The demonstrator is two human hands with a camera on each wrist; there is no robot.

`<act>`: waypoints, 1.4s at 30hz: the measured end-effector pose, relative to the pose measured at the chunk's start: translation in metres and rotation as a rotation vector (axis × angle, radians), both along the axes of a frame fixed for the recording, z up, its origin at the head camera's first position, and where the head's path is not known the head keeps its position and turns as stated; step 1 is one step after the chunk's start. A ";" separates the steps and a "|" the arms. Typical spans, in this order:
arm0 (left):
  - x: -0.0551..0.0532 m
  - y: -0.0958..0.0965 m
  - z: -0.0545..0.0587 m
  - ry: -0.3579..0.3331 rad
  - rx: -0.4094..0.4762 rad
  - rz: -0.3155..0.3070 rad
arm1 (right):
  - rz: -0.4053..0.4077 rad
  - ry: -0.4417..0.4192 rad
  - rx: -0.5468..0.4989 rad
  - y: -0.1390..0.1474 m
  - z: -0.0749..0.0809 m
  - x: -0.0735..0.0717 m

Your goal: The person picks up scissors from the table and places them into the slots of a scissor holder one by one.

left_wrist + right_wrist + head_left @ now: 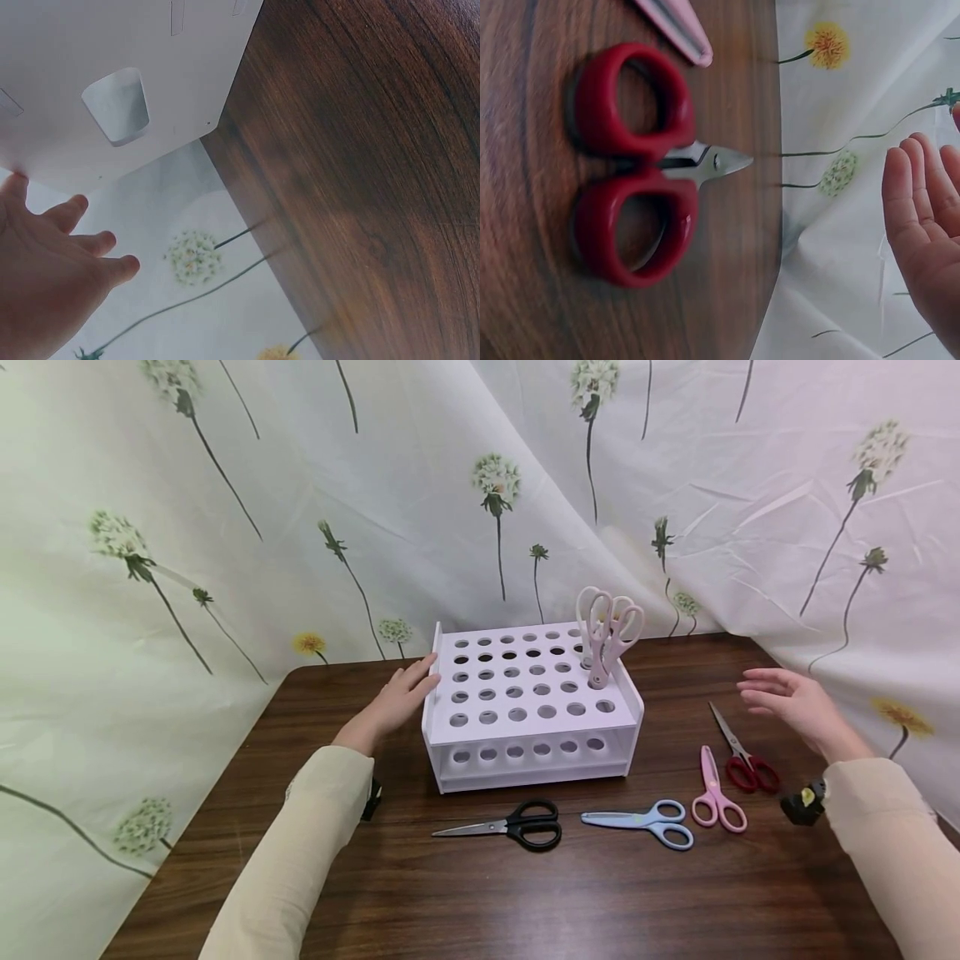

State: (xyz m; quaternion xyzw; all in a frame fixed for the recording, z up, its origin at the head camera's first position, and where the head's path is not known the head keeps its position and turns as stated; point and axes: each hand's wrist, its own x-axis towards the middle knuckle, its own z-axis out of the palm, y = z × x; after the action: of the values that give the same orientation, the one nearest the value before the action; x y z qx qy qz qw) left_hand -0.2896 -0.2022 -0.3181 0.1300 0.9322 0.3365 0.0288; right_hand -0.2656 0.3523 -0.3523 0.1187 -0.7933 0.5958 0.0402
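Note:
My left hand touches the left side panel of a white rack with its fingertips. Rows of round holes cover the rack's top, and a lower shelf has more holes. Two pairs of scissors with pale pink-white handles stand handles up in holes at the right. On the right, my right hand hovers with nothing in it, above and beside red-handled scissors. In the right wrist view its fingers are extended, apart from the red scissors.
Pink scissors lie left of the red ones. Light blue scissors and black-handled scissors lie in front of the rack on the dark wooden table. A white cloth printed with dandelions hangs behind the table.

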 end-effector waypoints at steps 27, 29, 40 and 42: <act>0.000 0.000 -0.001 -0.008 0.000 0.009 | 0.027 -0.202 0.447 0.007 -0.025 0.006; 0.000 -0.001 -0.001 -0.010 0.002 0.010 | 0.032 -0.210 0.446 0.007 -0.025 0.007; -0.001 -0.002 -0.002 0.014 0.012 -0.009 | 0.074 -0.263 0.420 0.010 -0.032 0.005; -0.001 -0.001 -0.002 0.010 0.017 -0.005 | 0.078 -0.265 0.429 0.010 -0.032 0.005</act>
State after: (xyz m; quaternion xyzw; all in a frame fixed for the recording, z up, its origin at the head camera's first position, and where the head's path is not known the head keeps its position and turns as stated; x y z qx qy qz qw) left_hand -0.2903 -0.2034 -0.3198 0.1343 0.9291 0.3438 0.0240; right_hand -0.2607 0.3622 -0.3844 0.0756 -0.8948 0.4253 -0.1133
